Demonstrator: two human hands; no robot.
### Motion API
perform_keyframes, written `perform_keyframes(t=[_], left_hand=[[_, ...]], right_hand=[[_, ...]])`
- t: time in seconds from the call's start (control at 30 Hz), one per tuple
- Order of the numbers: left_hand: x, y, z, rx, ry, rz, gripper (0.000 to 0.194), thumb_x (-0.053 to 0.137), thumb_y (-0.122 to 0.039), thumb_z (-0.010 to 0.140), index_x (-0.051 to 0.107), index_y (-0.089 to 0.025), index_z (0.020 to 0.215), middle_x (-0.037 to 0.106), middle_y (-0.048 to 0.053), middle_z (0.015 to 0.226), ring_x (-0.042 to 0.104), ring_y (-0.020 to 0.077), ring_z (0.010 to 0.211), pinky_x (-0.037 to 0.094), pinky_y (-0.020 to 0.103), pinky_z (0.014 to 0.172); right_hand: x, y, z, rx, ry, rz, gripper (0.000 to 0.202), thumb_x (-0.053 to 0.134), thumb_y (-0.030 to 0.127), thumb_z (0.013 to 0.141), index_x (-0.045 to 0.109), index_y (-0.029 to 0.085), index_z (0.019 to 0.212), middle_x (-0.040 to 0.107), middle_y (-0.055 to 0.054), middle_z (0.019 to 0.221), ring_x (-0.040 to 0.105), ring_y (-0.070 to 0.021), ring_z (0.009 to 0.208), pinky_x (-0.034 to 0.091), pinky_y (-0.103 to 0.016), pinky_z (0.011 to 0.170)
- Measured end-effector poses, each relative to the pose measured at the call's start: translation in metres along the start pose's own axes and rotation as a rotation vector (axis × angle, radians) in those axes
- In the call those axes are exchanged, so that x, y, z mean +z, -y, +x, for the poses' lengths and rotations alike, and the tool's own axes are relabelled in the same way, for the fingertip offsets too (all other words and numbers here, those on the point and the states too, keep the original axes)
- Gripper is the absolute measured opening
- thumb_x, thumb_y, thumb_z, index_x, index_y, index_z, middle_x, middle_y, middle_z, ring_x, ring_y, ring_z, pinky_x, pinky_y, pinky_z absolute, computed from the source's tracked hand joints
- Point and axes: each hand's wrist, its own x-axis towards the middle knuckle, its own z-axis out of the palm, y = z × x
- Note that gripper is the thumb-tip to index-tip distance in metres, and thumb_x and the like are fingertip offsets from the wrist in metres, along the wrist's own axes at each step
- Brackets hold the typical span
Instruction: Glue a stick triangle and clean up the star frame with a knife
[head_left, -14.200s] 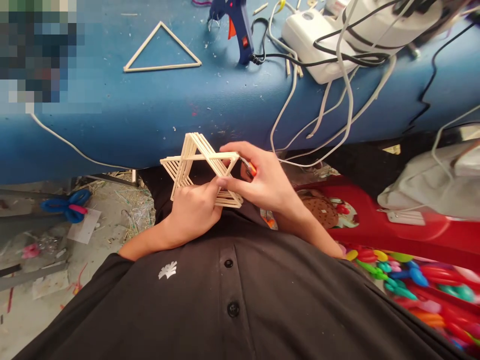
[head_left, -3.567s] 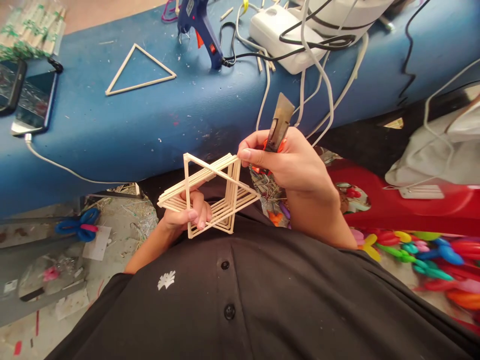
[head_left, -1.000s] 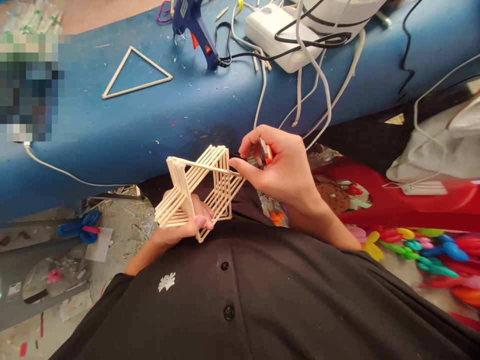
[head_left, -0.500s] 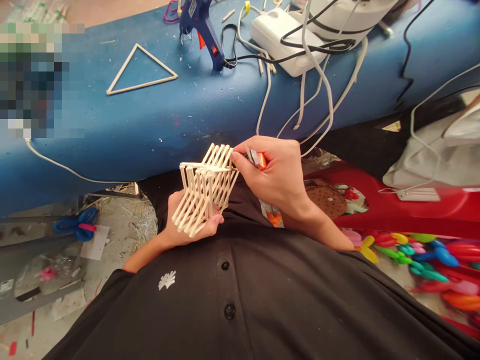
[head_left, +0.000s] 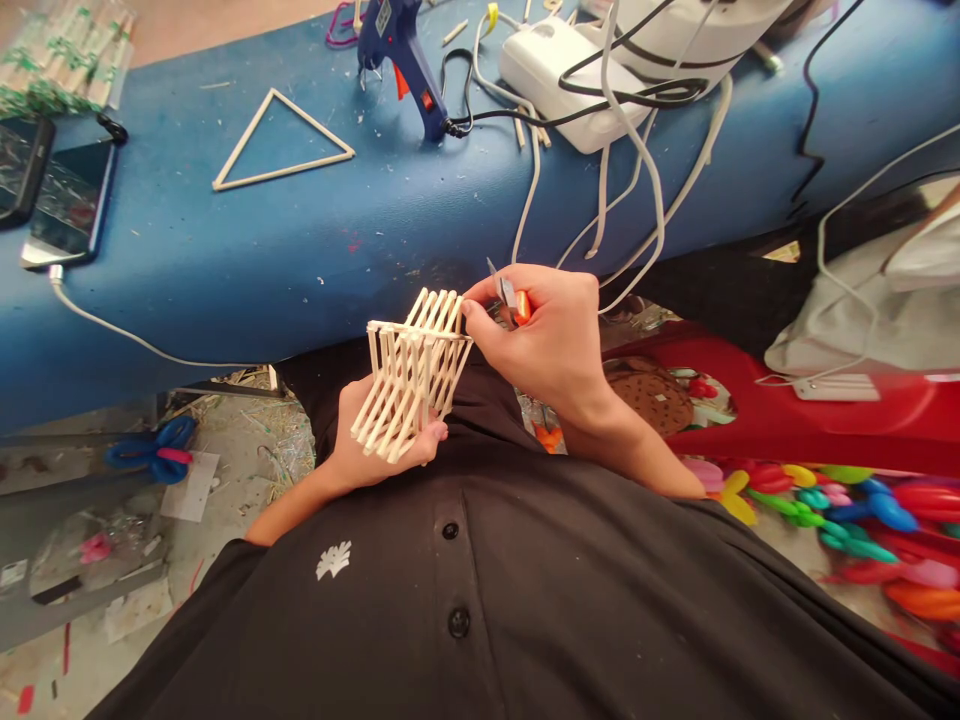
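Stick frame (head_left: pixel 409 375) is clamped in part-hidden left hand (head_left: pixel 360 440), part-covered knife (head_left: pixel 507 292) in right hand's (head_left: pixel 551 330) grip, glue gun (head_left: pixel 409 65) at 12 o'clock.

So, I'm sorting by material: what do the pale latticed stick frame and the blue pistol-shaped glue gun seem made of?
Pale latticed stick frame: probably wood, matt and unpainted, from its straw-coloured sticks. Blue pistol-shaped glue gun: likely moulded plastic, smooth, from its even colour and rounded handle.

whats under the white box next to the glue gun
Blue table shows beside the white box, with short wooden sticks at its near left edge. Whatever lies directly beneath is covered and can't be seen.
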Motion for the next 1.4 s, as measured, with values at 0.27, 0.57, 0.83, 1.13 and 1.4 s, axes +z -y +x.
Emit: perform_keyframes(t=[0.27, 0.57, 0.83, 1.13, 1.4], left_hand=[[0.004, 0.0, 0.0, 0.02, -0.028, 0.077, 0.016, 0.079, -0.022, 0.08, 0.069, -0.022, 0.067, 0.075, -0.002, 0.062, 0.069, 0.0162, 0.053, 0.061, 0.028, 0.061], [0.002, 0.003, 0.0, -0.051, 0.009, 0.024, 0.014, 0.079, -0.027, 0.082, 0.075, -0.022, 0.069, 0.078, 0.0, 0.064, 0.07, 0.0174, 0.055, 0.061, 0.031, 0.062], [0.01, 0.009, -0.001, -0.057, -0.083, 0.037, 0.017, 0.082, -0.032, 0.078, 0.069, -0.023, 0.071, 0.076, -0.002, 0.061, 0.068, 0.0167, 0.051, 0.061, 0.03, 0.056], [0.01, 0.013, -0.003, -0.003, -0.061, 0.061, 0.024, 0.087, -0.036, 0.08, 0.068, -0.024, 0.072, 0.078, -0.002, 0.064, 0.071, 0.0175, 0.052, 0.062, 0.03, 0.057], [0.012, 0.016, -0.001, -0.02, -0.066, 0.029, 0.027, 0.088, -0.039, 0.078, 0.064, -0.026, 0.073, 0.075, -0.002, 0.061, 0.066, 0.0173, 0.049, 0.059, 0.031, 0.052]], right_hand=[[0.007, -0.003, 0.002, -0.021, -0.027, 0.003, 0.009, 0.067, 0.018, 0.077, 0.07, 0.019, 0.069, 0.056, 0.004, 0.058, 0.042, -0.01, 0.055, 0.034, -0.033, 0.062], [0.005, -0.005, 0.004, 0.013, 0.001, 0.137, 0.013, 0.065, 0.02, 0.08, 0.068, 0.019, 0.067, 0.048, 0.005, 0.057, 0.038, -0.0095, 0.058, 0.032, -0.031, 0.063], [0.002, 0.001, 0.001, 0.072, 0.033, 0.1, 0.015, 0.072, 0.028, 0.084, 0.074, 0.019, 0.072, 0.05, 0.004, 0.057, 0.042, -0.0109, 0.06, 0.034, -0.031, 0.062], [0.007, -0.005, 0.001, -0.006, -0.027, 0.057, 0.011, 0.071, 0.023, 0.081, 0.074, 0.019, 0.071, 0.062, 0.002, 0.061, 0.049, -0.0116, 0.059, 0.036, -0.032, 0.065], [0.009, -0.007, 0.003, -0.033, -0.015, 0.072, 0.006, 0.065, 0.017, 0.074, 0.068, 0.021, 0.071, 0.064, 0.002, 0.066, 0.052, -0.013, 0.063, 0.04, -0.032, 0.067]])
